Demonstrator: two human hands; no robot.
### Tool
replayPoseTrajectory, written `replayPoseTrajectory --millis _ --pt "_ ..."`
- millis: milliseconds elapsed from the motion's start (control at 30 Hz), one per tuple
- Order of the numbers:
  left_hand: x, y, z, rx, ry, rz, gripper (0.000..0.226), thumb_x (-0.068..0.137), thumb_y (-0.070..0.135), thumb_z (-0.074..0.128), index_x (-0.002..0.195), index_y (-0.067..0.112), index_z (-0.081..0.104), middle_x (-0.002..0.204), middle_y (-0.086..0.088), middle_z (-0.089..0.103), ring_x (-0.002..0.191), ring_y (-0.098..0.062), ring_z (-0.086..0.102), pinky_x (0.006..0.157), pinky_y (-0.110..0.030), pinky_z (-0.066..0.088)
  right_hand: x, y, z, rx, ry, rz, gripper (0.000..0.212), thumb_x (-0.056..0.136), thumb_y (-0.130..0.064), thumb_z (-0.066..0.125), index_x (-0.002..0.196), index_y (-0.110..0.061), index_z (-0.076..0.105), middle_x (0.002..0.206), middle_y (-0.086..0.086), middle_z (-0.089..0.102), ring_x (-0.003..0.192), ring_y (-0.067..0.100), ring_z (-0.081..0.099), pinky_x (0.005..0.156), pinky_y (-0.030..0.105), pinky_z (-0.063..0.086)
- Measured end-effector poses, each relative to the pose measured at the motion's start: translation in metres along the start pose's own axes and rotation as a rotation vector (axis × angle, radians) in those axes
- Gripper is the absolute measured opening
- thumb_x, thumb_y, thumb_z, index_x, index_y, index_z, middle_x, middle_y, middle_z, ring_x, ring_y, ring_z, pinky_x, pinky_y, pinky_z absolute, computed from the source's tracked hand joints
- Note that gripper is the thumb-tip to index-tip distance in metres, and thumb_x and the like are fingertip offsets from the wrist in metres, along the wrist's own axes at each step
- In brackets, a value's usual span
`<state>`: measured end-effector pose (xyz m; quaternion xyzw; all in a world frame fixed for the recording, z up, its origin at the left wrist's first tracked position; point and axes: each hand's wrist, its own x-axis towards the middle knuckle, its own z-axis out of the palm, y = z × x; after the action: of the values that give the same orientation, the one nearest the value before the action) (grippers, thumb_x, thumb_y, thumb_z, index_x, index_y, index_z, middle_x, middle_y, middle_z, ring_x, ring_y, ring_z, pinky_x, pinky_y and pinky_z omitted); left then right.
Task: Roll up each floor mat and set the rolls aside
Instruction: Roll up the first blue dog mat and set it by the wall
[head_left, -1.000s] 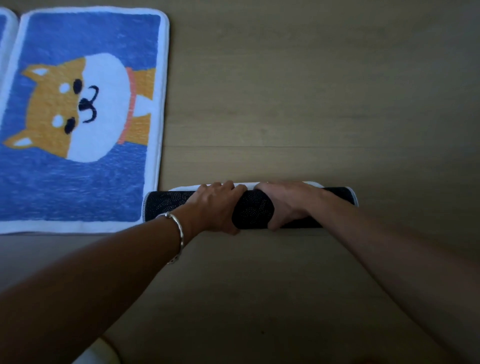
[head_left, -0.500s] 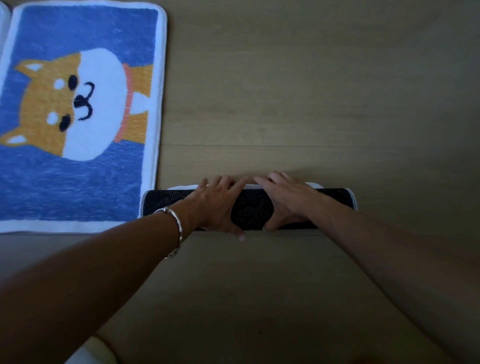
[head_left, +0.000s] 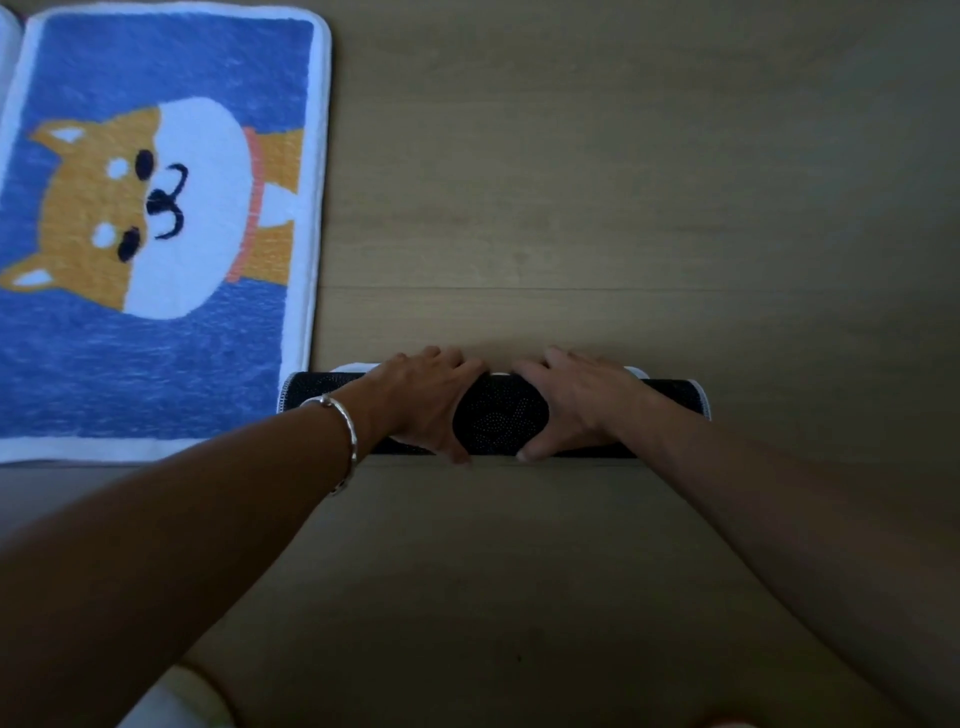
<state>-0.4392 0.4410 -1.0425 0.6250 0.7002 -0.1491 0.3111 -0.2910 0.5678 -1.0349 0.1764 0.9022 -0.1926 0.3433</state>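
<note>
A rolled mat (head_left: 498, 415) lies crosswise on the wooden floor, its black dotted backing outward and a thin white edge showing along its far side. My left hand (head_left: 426, 400), with a silver bracelet on the wrist, lies over the roll left of centre. My right hand (head_left: 576, 400) lies over it right of centre. On both hands the fingers reach across the top to the far side and the thumbs touch the near side. A blue mat with an orange and white dog (head_left: 156, 234) lies flat at the upper left.
The white edge of another flat mat (head_left: 8, 62) shows at the far left border. Bare wooden floor (head_left: 623, 182) stretches beyond and to the right of the roll. Something pale, perhaps my knee (head_left: 171, 701), sits at the bottom left.
My fingers were curled tightly round the roll a second ago; they have since stretched out over its top. The roll has barely shifted.
</note>
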Motion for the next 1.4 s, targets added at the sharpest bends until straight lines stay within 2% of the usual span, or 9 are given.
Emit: replayPoseTrajectory --millis 233,467,700,833,933,1067,1167,1300,1400 --pt "0.019 -0.006 -0.025 0.231 0.472 -0.152 0.095 0.058 0.060 0.073 0.135 0.021 0.032 0.120 -0.008 0.047 0.106 -0.029 0.050 0.085 -0.046 0.043 0.010 0.015 -0.030 -0.209 0.433 0.115 0.090 0.065 -0.060 0.071 0.138 -0.028 0.028 0.123 0.011 0.042 0.113 0.034 0.044 0.093 0.048 0.037" --pt "0.034 -0.003 -0.002 0.208 0.414 -0.201 0.092 0.065 0.060 0.067 0.136 0.021 0.024 0.124 -0.008 0.044 0.110 -0.027 0.046 0.094 -0.044 0.038 0.027 0.015 -0.014 -0.163 0.341 0.127 0.093 0.065 -0.063 0.070 0.139 -0.031 0.023 0.130 0.009 0.039 0.119 0.031 0.039 0.099 0.051 0.031" --pt "0.042 -0.013 -0.002 0.155 0.477 -0.146 0.083 0.061 0.058 0.064 0.131 0.020 0.036 0.117 -0.007 0.051 0.103 -0.028 0.051 0.088 -0.045 0.042 0.032 0.021 -0.018 -0.149 0.383 0.094 0.089 0.063 -0.063 0.069 0.136 -0.030 0.029 0.124 0.006 0.041 0.115 0.028 0.042 0.094 0.046 0.034" --pt "0.039 -0.013 0.009 0.184 0.610 -0.140 0.082 0.052 0.053 0.070 0.122 0.017 0.047 0.103 -0.008 0.056 0.089 -0.029 0.054 0.080 -0.041 0.043 0.030 0.021 -0.003 -0.217 0.501 0.120 0.094 0.049 -0.063 0.076 0.129 -0.026 0.046 0.111 0.007 0.054 0.099 0.029 0.052 0.083 0.045 0.040" --pt "0.038 -0.006 0.021 0.205 0.647 -0.186 0.093 0.045 0.053 0.076 0.123 0.018 0.040 0.102 -0.008 0.057 0.087 -0.028 0.054 0.080 -0.041 0.042 0.032 0.018 0.017 -0.203 0.682 0.175 0.098 0.031 -0.058 0.083 0.119 -0.022 0.059 0.102 0.010 0.061 0.086 0.030 0.058 0.078 0.047 0.045" --pt "0.037 -0.001 0.019 0.275 0.598 -0.224 0.092 0.052 0.052 0.075 0.125 0.021 0.029 0.106 -0.007 0.056 0.090 -0.027 0.053 0.084 -0.041 0.042 0.031 0.007 0.030 -0.166 0.769 0.257 0.082 0.043 -0.048 0.083 0.117 -0.025 0.058 0.100 0.010 0.059 0.086 0.030 0.057 0.083 0.047 0.044" --pt "0.020 0.007 0.012 0.314 0.397 -0.155 0.082 0.067 0.054 0.068 0.130 0.022 0.025 0.115 -0.006 0.049 0.100 -0.026 0.050 0.087 -0.041 0.040 0.011 -0.010 0.038 -0.099 0.647 0.317 0.078 0.047 -0.040 0.082 0.119 -0.027 0.054 0.100 0.007 0.056 0.088 0.030 0.055 0.082 0.045 0.043" --pt "-0.041 0.047 0.015 0.191 0.150 -0.097 0.078 0.068 0.053 0.071 0.127 0.020 0.032 0.120 -0.007 0.046 0.107 -0.027 0.048 0.087 -0.044 0.039 -0.054 -0.038 0.049 0.093 0.158 0.245 0.080 0.072 -0.046 0.071 0.136 -0.029 0.027 0.123 0.008 0.040 0.114 0.031 0.043 0.098 0.050 0.036" --pt "-0.094 0.074 0.000 0.183 0.059 -0.031 0.076 0.069 0.054 0.069 0.128 0.020 0.035 0.120 -0.007 0.046 0.108 -0.028 0.048 0.088 -0.044 0.038 -0.113 -0.060 0.043 0.145 0.084 0.219 0.078 0.076 -0.049 0.066 0.138 -0.030 0.022 0.123 0.008 0.039 0.114 0.031 0.043 0.096 0.050 0.038"
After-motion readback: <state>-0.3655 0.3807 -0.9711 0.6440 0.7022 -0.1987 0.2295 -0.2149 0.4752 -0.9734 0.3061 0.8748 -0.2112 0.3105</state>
